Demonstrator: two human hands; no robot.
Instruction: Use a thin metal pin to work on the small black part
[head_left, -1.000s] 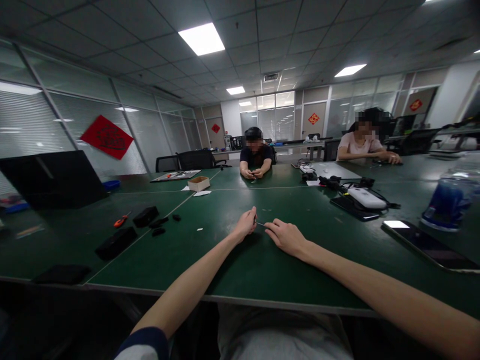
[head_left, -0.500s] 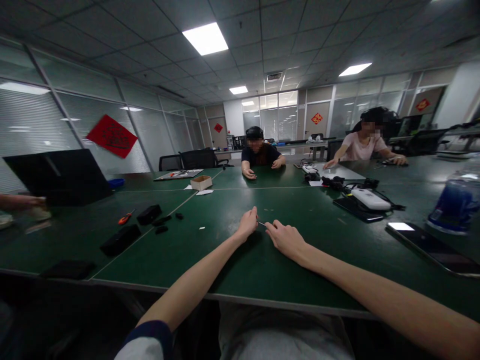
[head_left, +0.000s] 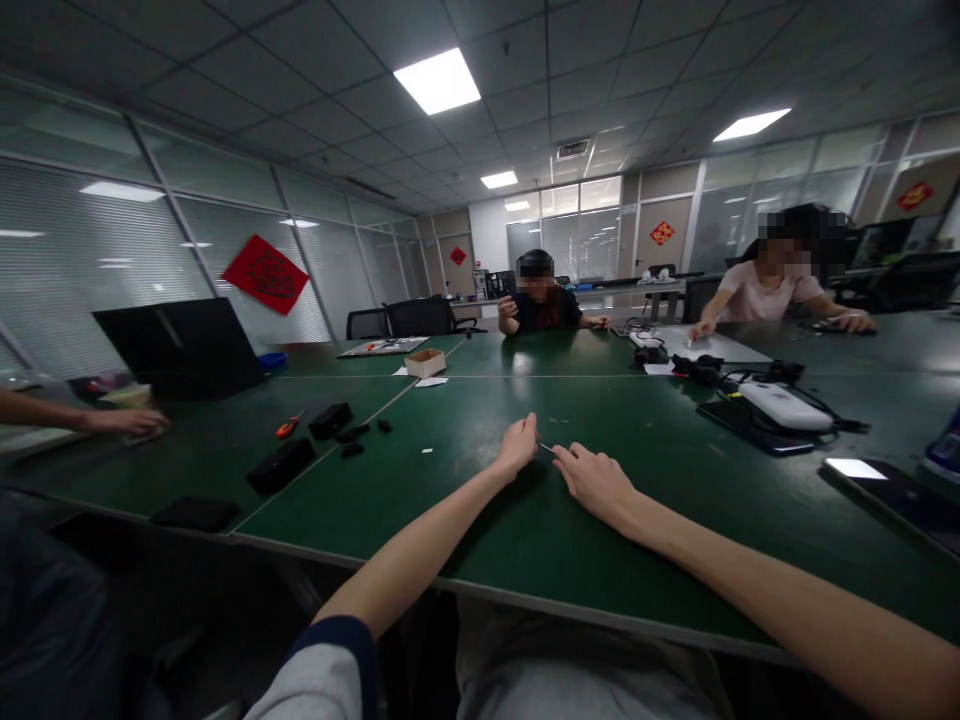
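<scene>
Green tabletop [head_left: 637, 520] bore both hands, fingers curled narrow: left hand [head_left: 517, 447] and right hand [head_left: 598, 480] each pinched one end of a thin pale sliver [head_left: 546, 447], held between them close to the surface, near the table's middle

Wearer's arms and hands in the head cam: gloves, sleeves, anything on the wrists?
Both bare: left hand, right hand, no gloves, watch or rings visible. Forearms uncovered. Left upper arm has a short white sleeve with a dark navy cuff; no sleeve in frame on the right.
</scene>
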